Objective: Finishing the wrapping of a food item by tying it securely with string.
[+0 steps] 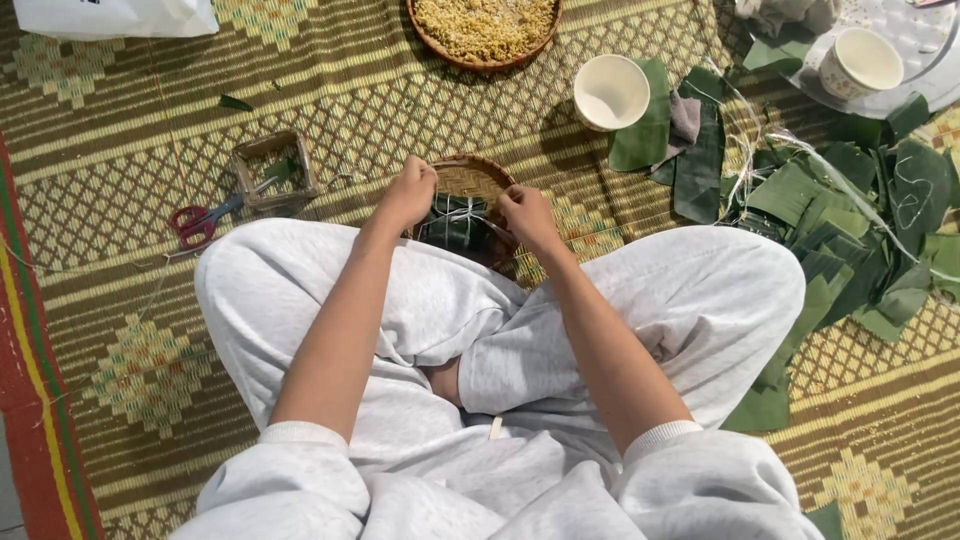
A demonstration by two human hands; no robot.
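— Sitting cross-legged on the woven mat [300, 70], the person has the left hand [410, 192] and right hand [527, 215] closed in fists, each pinching an end of the pale string [462, 212] across the leaf-wrapped parcel [455, 225]. How far along, would you say?

— The parcel is already folded shut and sits in the small woven basket [470, 178] at twelve o'clock from the knees; I'd judge only the tying is left.

— And the count?

— One parcel, two paper cups [610, 92], one basket of yellow filling [485, 28] at twelve, red-handled scissors [205, 218] at ten beside a square wooden mould [272, 170], and loose green leaves [840, 230] at two.
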